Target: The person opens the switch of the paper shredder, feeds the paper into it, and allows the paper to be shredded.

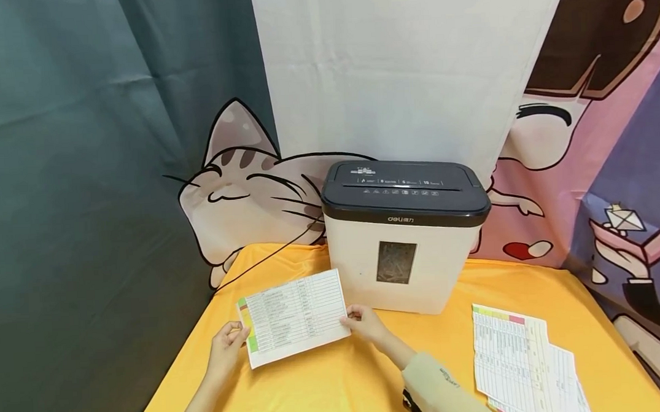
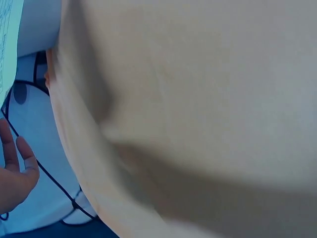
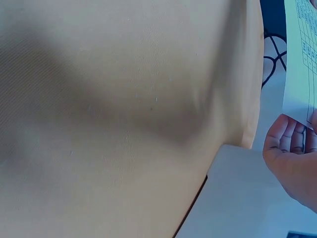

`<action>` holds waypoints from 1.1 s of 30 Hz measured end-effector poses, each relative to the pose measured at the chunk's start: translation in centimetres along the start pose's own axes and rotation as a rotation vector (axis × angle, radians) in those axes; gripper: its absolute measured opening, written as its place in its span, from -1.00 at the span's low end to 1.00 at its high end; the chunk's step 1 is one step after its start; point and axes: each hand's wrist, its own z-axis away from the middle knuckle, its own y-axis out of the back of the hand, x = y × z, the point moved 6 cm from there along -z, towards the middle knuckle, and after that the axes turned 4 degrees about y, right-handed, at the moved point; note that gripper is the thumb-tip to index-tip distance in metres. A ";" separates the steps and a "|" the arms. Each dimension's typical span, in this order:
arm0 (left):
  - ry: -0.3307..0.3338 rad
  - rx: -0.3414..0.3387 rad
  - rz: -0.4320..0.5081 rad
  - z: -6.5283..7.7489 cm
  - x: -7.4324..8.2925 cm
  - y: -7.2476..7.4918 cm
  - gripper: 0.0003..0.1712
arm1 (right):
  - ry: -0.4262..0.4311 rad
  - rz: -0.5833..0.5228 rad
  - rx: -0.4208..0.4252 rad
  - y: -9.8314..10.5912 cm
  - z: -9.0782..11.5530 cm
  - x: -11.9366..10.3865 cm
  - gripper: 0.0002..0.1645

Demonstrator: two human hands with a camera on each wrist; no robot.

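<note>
Stretching lengthwise from hand to hand, a white printed paper sheet with green and yellow cells is held over the yellow cloth-covered tabletop, its right end tipped slightly away from the person. The left hand pinches its short left edge, the right hand its right edge near the lower corner. Beyond it and to its right stands a white boxy paper shredder with a black lid; the lid's narrow dark slot also runs left to right, though at a different slant from the sheet, and the right hand is the nearer to it. The right wrist view shows curled fingers beneath the sheet's edge, largely concealed in the head view, which alone reveals the slot.
</note>
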 end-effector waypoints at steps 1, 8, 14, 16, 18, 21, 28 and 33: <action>-0.001 0.001 0.012 0.0 0.2 -0.2 -0.78 | -0.006 -0.006 0.000 0.2 0.0 0.1 -0.79; -0.058 -0.021 -0.005 0.6 1.9 -1.8 -0.77 | 0.055 -0.081 0.022 1.6 0.3 1.2 -0.76; -0.155 -0.054 0.030 1.4 4.0 -2.8 -0.71 | 0.066 -0.125 0.083 2.4 1.5 0.4 -0.79; -0.179 -0.067 0.052 1.6 4.6 -3.1 -0.68 | 0.073 -0.124 0.096 2.8 1.8 0.2 -0.79; -0.218 -0.083 0.062 1.7 5.4 -3.4 -0.61 | 0.075 -0.117 0.103 3.3 2.1 0.0 -0.80; -0.251 -0.093 0.068 1.8 6.3 -3.8 -0.54 | 0.071 -0.100 0.133 4.0 2.6 -0.2 -0.80; -0.282 -0.115 0.037 1.9 8.6 -4.4 -0.56 | 0.039 -0.068 0.224 6.0 4.5 -0.8 -0.77; -0.326 -0.085 0.020 3.2 11.3 -4.7 -0.74 | 0.036 -0.038 0.197 7.1 5.6 -1.1 -0.72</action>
